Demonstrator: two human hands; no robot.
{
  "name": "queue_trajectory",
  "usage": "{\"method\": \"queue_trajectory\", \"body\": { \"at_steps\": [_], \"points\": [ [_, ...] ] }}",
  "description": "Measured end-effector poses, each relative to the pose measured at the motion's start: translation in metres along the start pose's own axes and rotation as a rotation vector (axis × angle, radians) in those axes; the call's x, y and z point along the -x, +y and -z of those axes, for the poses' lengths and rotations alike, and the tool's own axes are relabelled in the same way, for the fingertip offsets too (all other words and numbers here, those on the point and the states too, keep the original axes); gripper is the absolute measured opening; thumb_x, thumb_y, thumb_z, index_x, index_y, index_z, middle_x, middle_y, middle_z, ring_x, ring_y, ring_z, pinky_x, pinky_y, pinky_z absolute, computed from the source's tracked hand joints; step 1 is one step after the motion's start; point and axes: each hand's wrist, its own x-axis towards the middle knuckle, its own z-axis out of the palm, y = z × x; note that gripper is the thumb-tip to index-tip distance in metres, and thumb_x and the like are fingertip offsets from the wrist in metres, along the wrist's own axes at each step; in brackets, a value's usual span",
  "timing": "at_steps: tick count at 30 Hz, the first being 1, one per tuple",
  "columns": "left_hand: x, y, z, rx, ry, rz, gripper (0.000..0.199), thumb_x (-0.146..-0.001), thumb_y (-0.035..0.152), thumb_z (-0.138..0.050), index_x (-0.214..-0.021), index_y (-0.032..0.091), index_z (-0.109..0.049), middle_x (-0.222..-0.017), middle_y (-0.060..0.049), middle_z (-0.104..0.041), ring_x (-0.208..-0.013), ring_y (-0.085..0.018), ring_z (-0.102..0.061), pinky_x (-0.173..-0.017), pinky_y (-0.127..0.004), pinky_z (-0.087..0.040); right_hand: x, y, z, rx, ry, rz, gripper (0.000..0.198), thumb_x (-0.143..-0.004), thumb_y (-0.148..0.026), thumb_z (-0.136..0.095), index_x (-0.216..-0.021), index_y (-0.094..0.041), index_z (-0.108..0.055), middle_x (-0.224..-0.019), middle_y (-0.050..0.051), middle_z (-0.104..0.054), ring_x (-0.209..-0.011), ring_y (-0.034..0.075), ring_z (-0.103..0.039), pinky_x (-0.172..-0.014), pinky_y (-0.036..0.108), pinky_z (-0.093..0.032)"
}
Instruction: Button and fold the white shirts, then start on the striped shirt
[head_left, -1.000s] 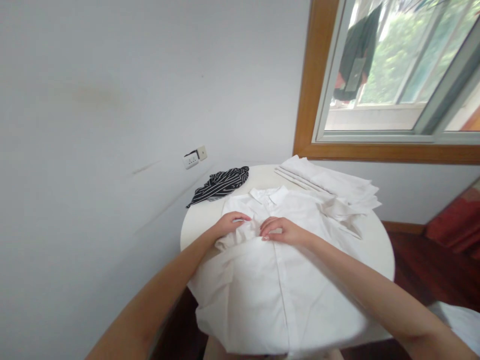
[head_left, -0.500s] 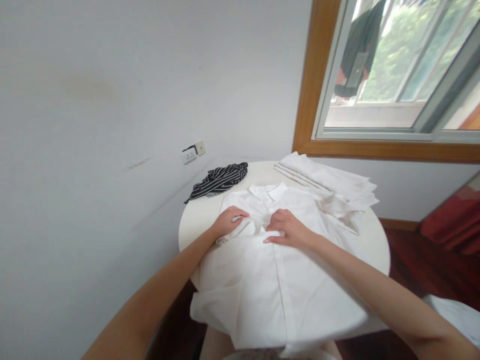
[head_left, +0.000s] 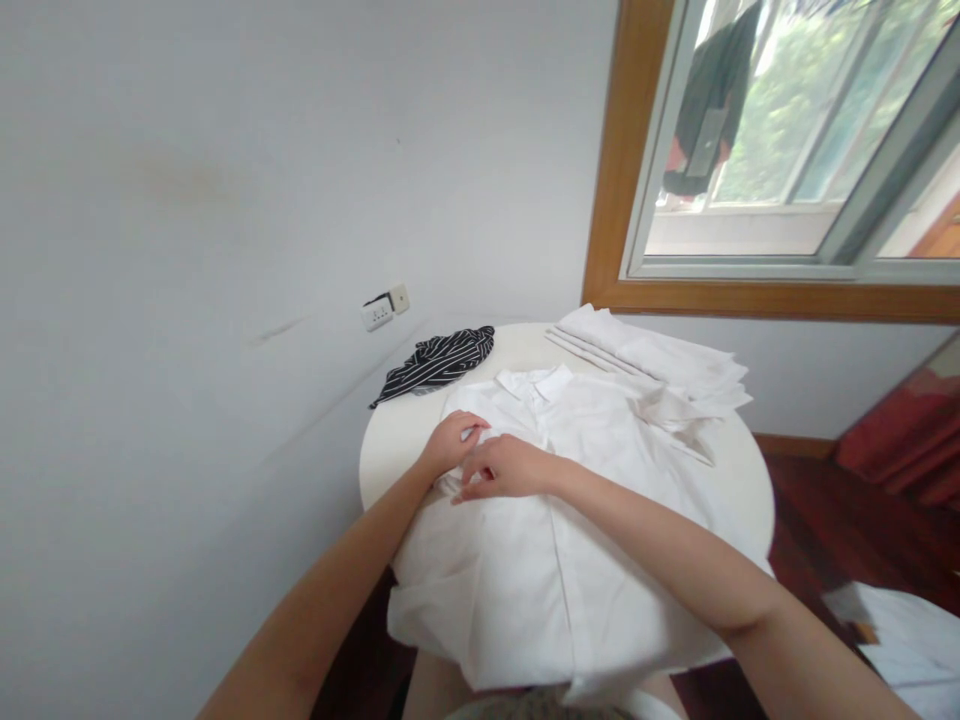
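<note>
A white button-up shirt (head_left: 517,570) lies spread over a round white table (head_left: 382,440), collar pointing to the far side and hem hanging over the near edge. My left hand (head_left: 452,442) rests at the shirt's left side, its fingers curled on the cloth and seemingly gripping a fold. Close beside it, my right hand (head_left: 506,467) hovers on or just above the shirt, thumb and fingers bent and apart; no cloth shows between them. The right hand partly covers the left hand's thumb side.
At the back left lies a black-and-white striped cloth (head_left: 442,362). Folded white garments (head_left: 652,350) are stacked at the back right. Behind the table are a wall with a socket (head_left: 377,313) and a wood-framed window (head_left: 611,200). More white cloth (head_left: 907,640) sits low at right.
My right hand has moved left from the shirt's middle to beside my left hand, leaving the raised fold at the placket flatter. My left hand has stayed nearly in place.
</note>
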Motion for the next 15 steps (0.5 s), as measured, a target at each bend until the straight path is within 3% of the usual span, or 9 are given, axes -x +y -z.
{"method": "queue_trajectory", "body": {
  "at_steps": [4, 7, 10, 15],
  "points": [
    [0.001, -0.004, -0.002, 0.023, 0.006, -0.015, 0.022, -0.082, 0.019, -0.048, -0.09, 0.021, -0.069, -0.094, -0.002, -0.07, -0.093, -0.018, -0.058, -0.09, -0.032, -0.043, 0.001, 0.01, -0.011, -0.088, 0.003, 0.073, 0.021, -0.077, -0.041, -0.071, -0.078, -0.02, -0.073, -0.068, -0.002, -0.061, -0.069, 0.012, -0.054, -0.068, 0.024, -0.04],
    [0.002, -0.004, -0.001, 0.035, 0.001, -0.014, 0.021, -0.082, 0.021, -0.05, -0.09, 0.02, -0.069, -0.092, -0.003, -0.07, -0.09, -0.018, -0.059, -0.088, -0.032, -0.044, 0.004, 0.007, -0.008, -0.289, 0.095, 0.139, 0.015, -0.08, -0.032, -0.069, -0.081, -0.018, -0.072, -0.08, 0.002, -0.065, -0.083, 0.015, -0.057, -0.08, 0.027, -0.044],
    [0.001, -0.001, 0.003, 0.049, -0.033, -0.013, 0.021, -0.08, 0.026, -0.054, -0.091, 0.019, -0.07, -0.092, -0.003, -0.069, -0.09, -0.019, -0.058, -0.086, -0.031, -0.044, 0.006, 0.001, -0.002, -0.505, 0.163, 0.172, 0.019, -0.083, -0.036, -0.065, -0.083, -0.018, -0.071, -0.09, 0.004, -0.066, -0.092, 0.016, -0.058, -0.088, 0.031, -0.044],
    [-0.001, 0.002, 0.008, 0.051, -0.089, 0.024, 0.025, -0.08, 0.028, -0.051, -0.091, 0.016, -0.071, -0.092, -0.005, -0.07, -0.09, -0.022, -0.058, -0.084, -0.031, -0.044, 0.014, -0.001, 0.015, -0.808, 0.263, 0.031, 0.029, -0.078, -0.047, -0.067, -0.081, -0.017, -0.065, -0.083, 0.002, -0.064, -0.081, 0.015, -0.059, -0.078, 0.029, -0.047]
  ]
}}
